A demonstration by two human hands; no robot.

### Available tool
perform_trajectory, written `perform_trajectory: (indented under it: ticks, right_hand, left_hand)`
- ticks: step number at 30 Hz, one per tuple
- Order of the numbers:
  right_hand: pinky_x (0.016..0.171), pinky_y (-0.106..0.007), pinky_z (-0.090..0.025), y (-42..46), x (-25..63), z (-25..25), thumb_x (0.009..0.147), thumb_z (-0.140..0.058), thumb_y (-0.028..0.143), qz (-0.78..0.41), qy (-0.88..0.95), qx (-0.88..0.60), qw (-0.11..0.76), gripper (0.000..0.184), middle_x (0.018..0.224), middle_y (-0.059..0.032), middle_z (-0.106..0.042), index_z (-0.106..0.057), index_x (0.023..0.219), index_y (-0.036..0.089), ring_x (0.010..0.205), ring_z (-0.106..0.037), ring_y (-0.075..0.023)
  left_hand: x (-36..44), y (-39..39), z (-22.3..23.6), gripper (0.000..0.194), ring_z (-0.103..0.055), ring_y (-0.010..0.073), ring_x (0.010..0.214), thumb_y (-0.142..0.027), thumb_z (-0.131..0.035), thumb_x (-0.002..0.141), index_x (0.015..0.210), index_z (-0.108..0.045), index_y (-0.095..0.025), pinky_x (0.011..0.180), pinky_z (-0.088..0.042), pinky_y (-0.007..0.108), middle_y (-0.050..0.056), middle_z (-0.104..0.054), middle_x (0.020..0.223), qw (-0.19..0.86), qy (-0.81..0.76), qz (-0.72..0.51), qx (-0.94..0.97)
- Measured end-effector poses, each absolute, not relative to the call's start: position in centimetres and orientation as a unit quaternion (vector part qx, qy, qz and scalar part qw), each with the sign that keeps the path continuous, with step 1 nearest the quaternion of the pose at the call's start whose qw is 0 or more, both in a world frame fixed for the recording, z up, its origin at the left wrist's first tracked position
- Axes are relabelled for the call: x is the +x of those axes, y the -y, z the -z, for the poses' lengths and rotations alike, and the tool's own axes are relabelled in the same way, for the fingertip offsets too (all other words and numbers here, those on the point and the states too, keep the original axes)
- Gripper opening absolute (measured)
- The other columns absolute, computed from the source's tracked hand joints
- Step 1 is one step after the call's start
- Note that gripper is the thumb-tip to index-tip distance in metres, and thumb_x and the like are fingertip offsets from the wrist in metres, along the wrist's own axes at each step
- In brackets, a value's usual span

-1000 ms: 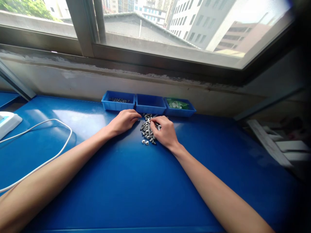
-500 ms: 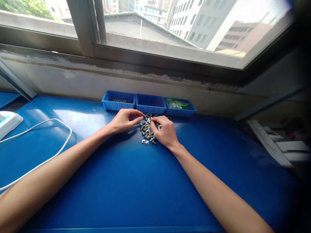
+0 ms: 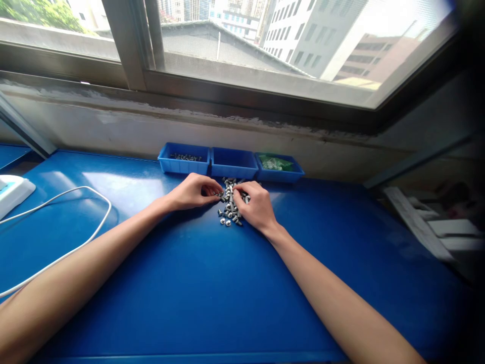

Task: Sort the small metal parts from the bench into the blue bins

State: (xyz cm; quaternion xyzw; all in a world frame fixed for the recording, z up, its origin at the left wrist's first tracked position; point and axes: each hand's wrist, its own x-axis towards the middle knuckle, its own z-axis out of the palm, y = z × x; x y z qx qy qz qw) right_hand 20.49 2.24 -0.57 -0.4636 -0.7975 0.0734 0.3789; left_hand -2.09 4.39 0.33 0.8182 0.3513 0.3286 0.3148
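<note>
A loose pile of small metal screws (image 3: 229,206) lies on the blue tabletop, with two shiny round heads at its near edge. My left hand (image 3: 195,191) is at the pile's left side, its thumb and fingertips closed on a screw (image 3: 219,193). From the right, my right hand (image 3: 255,205) reaches over the pile and covers part of it. Its thumb and forefinger are pinched together among the screws; whatever is between them is too small to make out.
Behind the pile stand three blue bins: the left bin (image 3: 184,167) holds small dark screws, the middle bin (image 3: 234,172) shows a bare inside, and the right bin (image 3: 282,176) holds a green plastic bag. A white cable (image 3: 108,212) curves across the left, near a white device (image 3: 17,189). A window wall rises behind.
My left hand has lowered slightly toward the pile, and its fingertips have closed onto a screw. My right hand stays nearly still over the screws.
</note>
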Motion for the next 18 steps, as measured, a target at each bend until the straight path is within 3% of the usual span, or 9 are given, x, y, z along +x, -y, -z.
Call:
perform_trajectory:
  ticks: [6, 9, 12, 18]
  right_hand:
    - [0.086, -0.04, -0.053, -2.2, 20.5, 0.6, 0.089, -0.059, 0.02, -0.075, 0.797, -0.466, 0.378, 0.013, 0.092, -0.0065, -0.076, -0.072, 0.089, 0.021, 0.091, -0.067, -0.0247]
    - [0.087, -0.039, -0.052, -2.3, 20.5, 0.6, 0.089, -0.058, 0.019, -0.075, 0.798, -0.465, 0.376, 0.013, 0.093, -0.0067, -0.076, -0.071, 0.09, 0.021, 0.091, -0.067, -0.0245]
    - [0.087, -0.039, -0.052, -2.3, 20.5, 0.5, 0.09, -0.058, 0.02, -0.075, 0.798, -0.463, 0.378, 0.013, 0.093, -0.007, -0.075, -0.072, 0.09, 0.02, 0.091, -0.067, -0.0245]
    - [0.086, -0.039, -0.053, -2.2, 20.5, 0.5, 0.089, -0.058, 0.019, -0.08, 0.796, -0.462, 0.384, 0.013, 0.092, -0.007, -0.075, -0.072, 0.089, 0.02, 0.091, -0.067, -0.0245]
  left_hand:
    - [-2.3, -4.4, -0.8, 0.045, -0.074, 0.0228, 0.087, -0.044, -0.08, 0.075, 0.108, -0.075, -0.014, 0.083, -0.059, 0.034, 0.011, -0.078, 0.096, 0.499, -0.386, -0.389, 0.671]
    - [-2.4, -4.6, -1.2, 0.048, -0.073, 0.0227, 0.088, -0.046, -0.082, 0.073, 0.108, -0.075, -0.014, 0.086, -0.058, 0.036, 0.012, -0.078, 0.099, 0.529, -0.381, -0.43, 0.625]
    - [-2.6, -5.1, -1.7, 0.044, -0.073, 0.0227, 0.088, -0.047, -0.081, 0.073, 0.101, -0.076, -0.014, 0.084, -0.058, 0.034, 0.011, -0.078, 0.096, 0.437, -0.416, -0.5, 0.622]
    - [-3.8, -5.8, -2.9, 0.03, -0.072, 0.0176, 0.086, -0.041, -0.067, 0.088, 0.104, -0.075, -0.016, 0.083, -0.057, 0.028, 0.008, -0.076, 0.098, 0.164, -0.506, -0.599, 0.598]
